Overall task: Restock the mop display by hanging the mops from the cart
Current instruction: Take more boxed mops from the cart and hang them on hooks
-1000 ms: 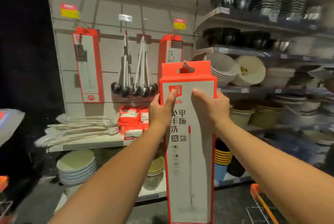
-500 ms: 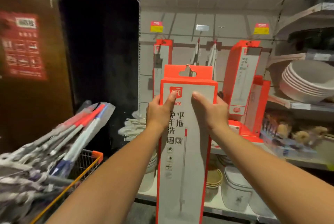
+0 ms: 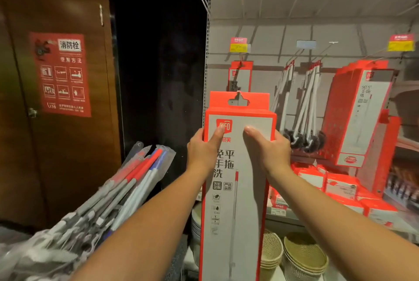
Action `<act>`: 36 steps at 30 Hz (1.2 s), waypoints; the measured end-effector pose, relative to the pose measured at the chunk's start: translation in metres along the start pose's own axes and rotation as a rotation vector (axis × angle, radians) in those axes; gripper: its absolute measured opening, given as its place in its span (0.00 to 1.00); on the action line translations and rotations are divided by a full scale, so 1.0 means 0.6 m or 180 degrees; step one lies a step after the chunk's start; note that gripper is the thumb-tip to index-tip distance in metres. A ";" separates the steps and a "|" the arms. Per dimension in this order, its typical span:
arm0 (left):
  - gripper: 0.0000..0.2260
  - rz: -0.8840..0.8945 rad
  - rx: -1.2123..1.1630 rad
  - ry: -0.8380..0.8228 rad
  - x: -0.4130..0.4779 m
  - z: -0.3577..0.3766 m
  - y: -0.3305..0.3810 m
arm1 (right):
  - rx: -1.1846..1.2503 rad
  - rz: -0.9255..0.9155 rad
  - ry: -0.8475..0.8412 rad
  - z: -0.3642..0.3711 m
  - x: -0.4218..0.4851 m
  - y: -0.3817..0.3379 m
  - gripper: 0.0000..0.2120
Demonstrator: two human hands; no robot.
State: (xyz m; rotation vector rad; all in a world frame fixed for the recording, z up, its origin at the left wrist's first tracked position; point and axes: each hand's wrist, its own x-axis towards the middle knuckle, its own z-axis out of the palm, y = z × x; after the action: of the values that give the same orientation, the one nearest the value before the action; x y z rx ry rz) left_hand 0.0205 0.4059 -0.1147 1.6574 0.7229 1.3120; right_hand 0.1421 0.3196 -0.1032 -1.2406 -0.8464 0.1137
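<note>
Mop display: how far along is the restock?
Done: red-and-grey boxed mops hang on the grey back panel, one at left, a thick row at right. In hand: left hand and right hand grip another red-and-grey mop box upright before the panel; its hang hole looks unhooked. Left: a pile of plastic-wrapped mops with red and blue handles, lower left.

Reads as matt printed cardboard on the centre mop box (image 3: pixel 235 190), crinkled glossy plastic over the lower-left mop handles (image 3: pixel 136 174), polished wood on the left door (image 3: pixel 68 167), rough woven fibre in the lower-right baskets (image 3: pixel 303 255).
</note>
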 end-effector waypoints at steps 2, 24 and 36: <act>0.15 0.0029 0.0051 -0.0028 0.031 -0.008 -0.011 | 0.0031 0.0029 0.0033 0.023 0.015 0.011 0.06; 0.16 0.0139 -0.0103 0.0128 0.375 0.221 -0.075 | -0.0094 -0.0288 -0.0236 0.038 0.424 0.139 0.05; 0.17 0.0134 -0.0075 0.0270 0.517 0.287 -0.126 | 0.0036 -0.0312 -0.0285 0.078 0.578 0.213 0.05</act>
State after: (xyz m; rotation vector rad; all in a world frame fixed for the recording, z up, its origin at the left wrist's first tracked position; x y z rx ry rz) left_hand 0.2761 0.6558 -0.0529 1.6140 0.7234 1.4224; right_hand 0.4011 0.5785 -0.0360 -1.1882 -0.9815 0.0955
